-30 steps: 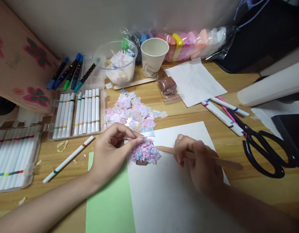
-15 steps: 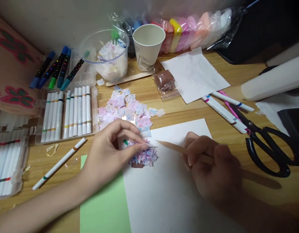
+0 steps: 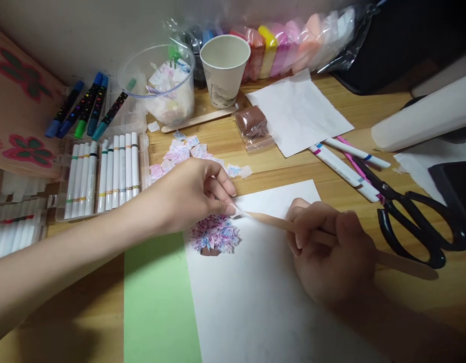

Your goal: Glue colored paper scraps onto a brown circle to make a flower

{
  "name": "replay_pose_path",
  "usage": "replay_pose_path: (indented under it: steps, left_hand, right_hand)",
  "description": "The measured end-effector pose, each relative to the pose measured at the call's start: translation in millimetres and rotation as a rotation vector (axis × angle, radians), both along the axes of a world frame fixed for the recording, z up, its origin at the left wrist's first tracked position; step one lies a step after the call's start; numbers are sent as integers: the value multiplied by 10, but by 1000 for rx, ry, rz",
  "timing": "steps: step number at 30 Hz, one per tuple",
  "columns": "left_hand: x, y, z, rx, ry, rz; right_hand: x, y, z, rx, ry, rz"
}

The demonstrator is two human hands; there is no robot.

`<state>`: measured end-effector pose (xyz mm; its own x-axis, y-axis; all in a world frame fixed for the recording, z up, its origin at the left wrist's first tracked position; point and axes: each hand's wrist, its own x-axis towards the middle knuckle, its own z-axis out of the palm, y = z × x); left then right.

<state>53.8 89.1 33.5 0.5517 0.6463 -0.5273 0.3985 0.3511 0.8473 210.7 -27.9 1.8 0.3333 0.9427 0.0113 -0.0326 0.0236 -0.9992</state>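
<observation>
Between thumb and fingertips, my left hand [image 3: 202,196] pinches a small paper piece [image 3: 237,210]. My right hand [image 3: 327,247] grips a wooden craft stick [image 3: 273,220], whose pointed tip meets that piece or comes very close to it; I cannot tell which. Below my left hand lies a clump of ruffled pink, purple and blue paper pieces [image 3: 216,234], with some brown material [image 3: 210,251] showing at its lower edge. The clump rests on a white sheet [image 3: 255,297], which lies beside a green sheet [image 3: 161,302].
Loose coloured paper pieces [image 3: 180,151] lie behind my left hand. A clear bowl [image 3: 172,106], a paper cup [image 3: 224,73] and a bagged brown block [image 3: 251,123] stand farther back. Marker cases [image 3: 104,176] are at left, black scissors [image 3: 410,222] at right.
My left hand has moved up and right off the clump and now holds a small paper piece at the stick's tip. My right hand has stayed nearly in place.
</observation>
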Motion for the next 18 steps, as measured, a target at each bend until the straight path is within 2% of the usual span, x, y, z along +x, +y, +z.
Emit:
replay_pose_path:
  steps: [6,10,14,18]
  left_hand:
    - [89,5,-17,183,0,6]
    - [62,-24,-6,323,5,-58]
    - [-21,-32,-5,272,30,3]
    - [-45,-23,0,180,27,-32]
  right_hand:
    - [-3,12,0,-10,30,-29]
    - [9,-1,6,-10,51,-25]
    - [3,-14,-8,-32,50,17]
    - [-14,-11,-35,-85,17,61]
